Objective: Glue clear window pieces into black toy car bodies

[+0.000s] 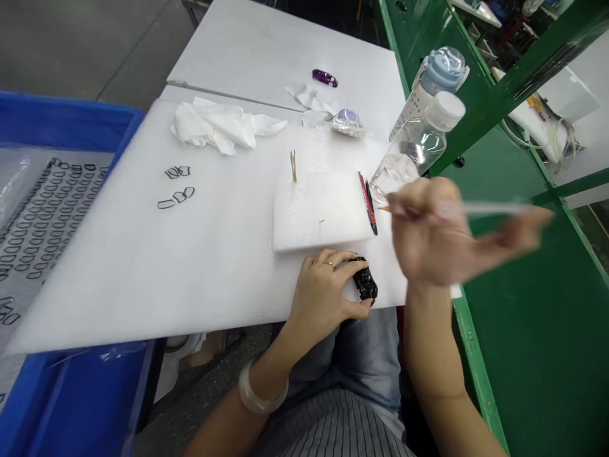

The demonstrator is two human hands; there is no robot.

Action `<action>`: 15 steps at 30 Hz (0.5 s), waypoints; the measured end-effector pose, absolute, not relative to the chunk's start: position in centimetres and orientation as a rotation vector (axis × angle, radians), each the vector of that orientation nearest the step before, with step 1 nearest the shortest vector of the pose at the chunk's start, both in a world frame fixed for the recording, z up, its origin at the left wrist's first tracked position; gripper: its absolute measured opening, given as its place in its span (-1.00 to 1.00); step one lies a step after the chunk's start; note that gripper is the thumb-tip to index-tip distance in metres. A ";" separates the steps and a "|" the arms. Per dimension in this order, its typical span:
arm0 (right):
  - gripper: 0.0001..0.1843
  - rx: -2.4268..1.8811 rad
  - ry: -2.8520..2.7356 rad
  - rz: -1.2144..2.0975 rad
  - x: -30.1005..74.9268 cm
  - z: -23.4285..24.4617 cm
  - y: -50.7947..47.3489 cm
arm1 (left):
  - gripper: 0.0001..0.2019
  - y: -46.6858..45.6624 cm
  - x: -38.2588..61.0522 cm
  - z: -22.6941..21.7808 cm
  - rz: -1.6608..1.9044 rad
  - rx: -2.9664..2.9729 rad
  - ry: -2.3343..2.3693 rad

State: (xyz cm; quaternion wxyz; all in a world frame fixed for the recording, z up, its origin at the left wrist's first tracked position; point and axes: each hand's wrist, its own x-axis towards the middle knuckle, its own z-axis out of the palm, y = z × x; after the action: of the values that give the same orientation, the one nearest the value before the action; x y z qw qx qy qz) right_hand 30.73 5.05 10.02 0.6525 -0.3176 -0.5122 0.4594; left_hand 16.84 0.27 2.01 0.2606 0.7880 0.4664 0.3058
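Beneath the left hand's grip and stretching well past it to the left and away from the body spreads a white-covered table [223, 254]. To the right of both hands stands a green partition [528, 304], and far to the left of the left-hand grip is a blue bin [95, 120], holding a sheet with rows of dark rings [47, 216]. Just beyond the left hand's knuckles lies a white foam block [314, 197]. Past the right hand are a blue-lidded bottle [445, 66] and, nearer, a clear bottle [413, 146]. Farther out, beyond the left hand and to its left, sits a crumpled white tissue [214, 124].

The right hand [428, 235], raised and blurred, pinches a slender pale stick [490, 207], with an orange tip poking out toward the left. The left hand [328, 289] grasps a glossy black piece [365, 282] between thumb and fingers, at the table's near edge, below and left of the right hand. Between the foam block and the right hand rest slim red and black tools [368, 203]. Left of the left-hand grip, beyond it, lie small dark-outlined pieces [176, 198]. Thin wooden picks [293, 166] stand at the block's far left corner.
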 end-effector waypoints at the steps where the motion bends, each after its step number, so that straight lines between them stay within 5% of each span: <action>1: -0.35 -0.786 -1.194 1.075 30.6 9.5 6.0 | -0.52 0.2 16.8 2.0 0.828 2.149 1.253; 4: -0.49 -1.005 -1.293 1.072 31.7 7.8 6.7 | -0.52 0.2 16.5 2.0 0.790 2.193 1.219; 9: -0.71 -1.397 -1.241 0.520 37.3 7.0 2.7 | -0.42 0.2 16.4 2.3 0.683 2.230 1.169; 15: -0.62 -1.853 -1.717 0.066 39.3 4.7 1.4 | -0.30 0.9 16.9 2.4 0.628 2.170 1.162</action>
State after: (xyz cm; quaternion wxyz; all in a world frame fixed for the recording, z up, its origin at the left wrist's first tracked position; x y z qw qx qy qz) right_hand 39.31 1.35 4.72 0.3025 -0.6990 -0.6475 0.0250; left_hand 16.91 0.87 2.41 0.2959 0.8160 0.4368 0.2361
